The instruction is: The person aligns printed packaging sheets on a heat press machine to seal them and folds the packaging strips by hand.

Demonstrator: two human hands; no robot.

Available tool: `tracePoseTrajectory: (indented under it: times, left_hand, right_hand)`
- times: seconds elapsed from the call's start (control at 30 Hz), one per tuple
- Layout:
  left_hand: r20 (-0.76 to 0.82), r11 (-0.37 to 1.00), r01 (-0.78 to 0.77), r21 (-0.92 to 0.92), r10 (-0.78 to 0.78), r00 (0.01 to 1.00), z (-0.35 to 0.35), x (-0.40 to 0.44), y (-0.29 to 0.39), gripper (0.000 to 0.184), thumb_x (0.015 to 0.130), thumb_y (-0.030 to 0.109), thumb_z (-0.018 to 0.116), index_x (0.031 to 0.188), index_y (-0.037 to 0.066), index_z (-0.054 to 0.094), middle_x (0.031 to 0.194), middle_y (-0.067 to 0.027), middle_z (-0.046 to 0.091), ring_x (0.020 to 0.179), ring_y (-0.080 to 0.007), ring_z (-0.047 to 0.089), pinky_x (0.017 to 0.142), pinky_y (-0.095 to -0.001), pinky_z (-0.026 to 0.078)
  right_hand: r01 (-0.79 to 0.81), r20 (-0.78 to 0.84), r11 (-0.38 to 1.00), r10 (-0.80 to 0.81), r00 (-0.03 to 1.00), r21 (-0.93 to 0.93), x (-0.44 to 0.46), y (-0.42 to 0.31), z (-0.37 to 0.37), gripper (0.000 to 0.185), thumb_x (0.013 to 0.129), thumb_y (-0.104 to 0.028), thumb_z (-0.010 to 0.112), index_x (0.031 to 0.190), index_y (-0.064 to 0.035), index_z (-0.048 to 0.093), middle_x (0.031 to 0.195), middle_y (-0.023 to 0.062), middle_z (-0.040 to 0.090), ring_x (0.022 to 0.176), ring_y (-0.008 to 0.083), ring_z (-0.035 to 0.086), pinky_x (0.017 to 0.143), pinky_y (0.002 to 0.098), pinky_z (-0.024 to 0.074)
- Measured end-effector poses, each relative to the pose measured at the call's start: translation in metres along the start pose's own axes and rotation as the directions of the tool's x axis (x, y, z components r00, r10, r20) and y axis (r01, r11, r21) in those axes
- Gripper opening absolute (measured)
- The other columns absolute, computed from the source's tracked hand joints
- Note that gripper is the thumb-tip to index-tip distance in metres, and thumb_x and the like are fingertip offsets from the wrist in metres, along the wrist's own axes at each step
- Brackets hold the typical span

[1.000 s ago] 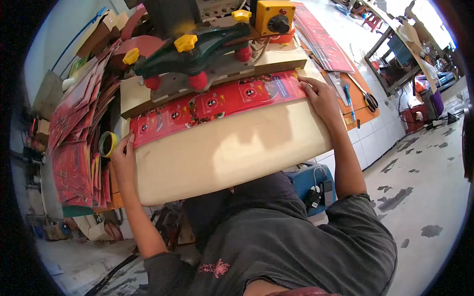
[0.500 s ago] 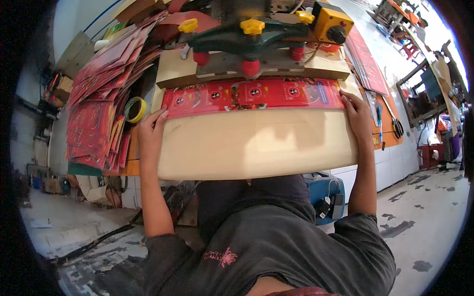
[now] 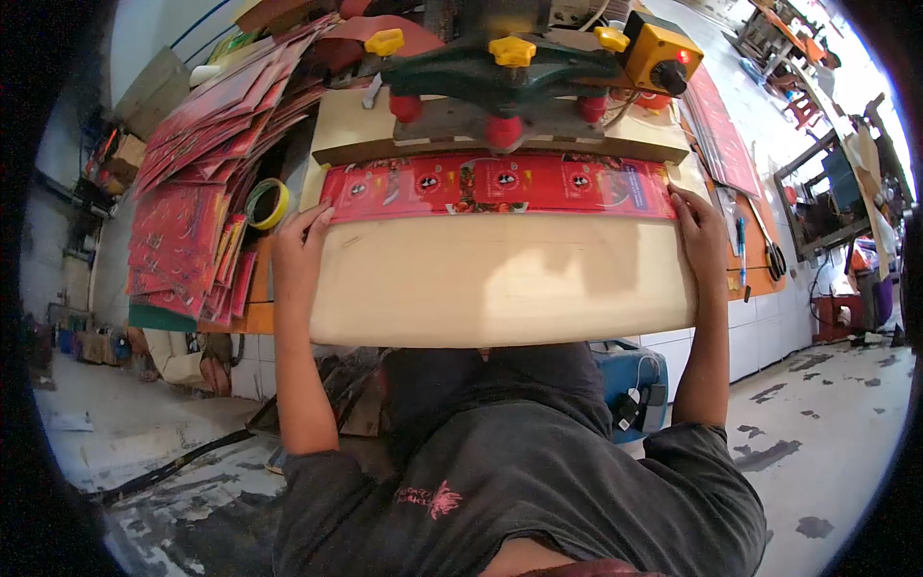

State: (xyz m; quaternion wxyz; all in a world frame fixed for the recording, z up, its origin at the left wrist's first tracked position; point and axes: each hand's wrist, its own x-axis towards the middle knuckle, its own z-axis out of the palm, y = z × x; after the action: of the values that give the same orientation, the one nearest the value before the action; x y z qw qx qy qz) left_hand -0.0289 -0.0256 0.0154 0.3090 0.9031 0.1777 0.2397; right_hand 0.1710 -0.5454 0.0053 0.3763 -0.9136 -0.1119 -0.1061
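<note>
A long red printed sheet [image 3: 500,186] lies flat along the back of a cream padded board [image 3: 500,274], its far edge against the press machine [image 3: 505,82]. At the sheet's left end, my left hand [image 3: 303,240] pinches the corner between thumb and fingers. My right hand [image 3: 699,231] holds the right end the same way, with its forearm along the board's right side. The press has yellow knobs and red feet above the sheet. On its yellow control box [image 3: 661,53] a red light is lit.
Piled red printed sheets [image 3: 187,212] stand at the left beside a yellow tape roll [image 3: 267,204]. To the right are scissors [image 3: 774,260], a blue pen [image 3: 741,248] and more red sheets [image 3: 721,130]. A blue stool [image 3: 644,385] stands below the board.
The view has turned, so the press and board appear more level and further right. The control box's red light is now lit. Both hands remain at the sheet's ends.
</note>
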Motion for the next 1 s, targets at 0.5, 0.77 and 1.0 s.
tracePoseTrajectory:
  times: [0.5, 0.77, 1.0]
  left_hand:
    - [-0.011, 0.998, 0.011, -0.065, -0.012, 1.0, 0.004, 0.001, -0.007, 0.034, 0.1, 0.024, 0.068, 0.117, -0.004, 0.074, 0.095, -0.0176, 0.069, 0.088, -0.0278, 0.067, 0.082, -0.0353, 0.051]
    - [-0.018, 1.0, -0.017, 0.0, 0.017, 1.0, 0.002, 0.001, -0.004, 0.032, 0.1, 0.025, 0.068, 0.117, -0.002, 0.075, 0.093, -0.0173, 0.068, 0.087, -0.0288, 0.066, 0.082, -0.0363, 0.05]
    - [-0.018, 1.0, -0.004, -0.007, 0.004, 1.0, 0.003, 0.0, -0.004, 0.032, 0.101, 0.026, 0.068, 0.118, -0.001, 0.075, 0.092, -0.0174, 0.067, 0.086, -0.0286, 0.065, 0.081, -0.0373, 0.05]
  right_hand:
    - [0.022, -0.01, 1.0, -0.022, 1.0, -0.011, -0.001, -0.003, 0.001, 0.03, 0.103, -0.023, 0.063, 0.122, -0.0016, 0.074, 0.112, 0.0165, 0.077, 0.1, 0.0204, 0.072, 0.09, 0.0327, 0.053]
    - [0.014, -0.024, 1.0, -0.014, 1.0, 0.005, -0.001, -0.003, 0.0, 0.03, 0.101, -0.023, 0.066, 0.122, -0.0037, 0.075, 0.109, 0.0191, 0.077, 0.099, 0.0246, 0.076, 0.089, 0.0345, 0.0555]
    - [-0.009, -0.027, 1.0, 0.009, 1.0, -0.026, -0.002, -0.007, 0.0, 0.032, 0.101, -0.028, 0.066, 0.121, -0.0046, 0.075, 0.109, 0.0206, 0.077, 0.1, 0.0282, 0.076, 0.088, 0.0361, 0.0552]
